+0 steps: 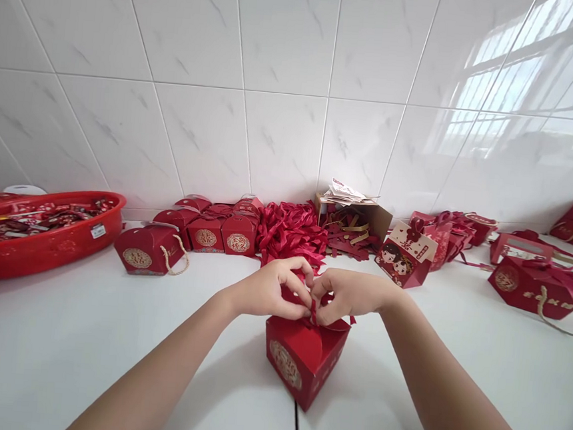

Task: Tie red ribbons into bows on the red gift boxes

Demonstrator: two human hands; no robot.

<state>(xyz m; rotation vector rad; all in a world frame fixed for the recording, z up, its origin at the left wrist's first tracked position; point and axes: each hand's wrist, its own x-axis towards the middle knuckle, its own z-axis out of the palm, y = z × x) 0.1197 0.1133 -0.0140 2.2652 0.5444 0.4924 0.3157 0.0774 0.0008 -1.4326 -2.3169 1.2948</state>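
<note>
A red gift box (304, 360) with a round gold emblem stands in front of me, one corner towards me. Over its top, my left hand (280, 288) and my right hand (347, 295) meet, fingertips close together. Both pinch a dark red ribbon (313, 311) at the middle of the lid. Part of the ribbon is hidden behind my fingers, so I cannot see how it is looped. Just beyond my hands lies a heap of loose red ribbons (292, 232).
At the left is a red plastic basin (42, 254) of wrapped items. Several red boxes (207, 231) line the tiled wall, and a cardboard box (379, 220) holds red and gold strips. A printed box (406, 252) and a rope-handled box (535, 287) stand at the right.
</note>
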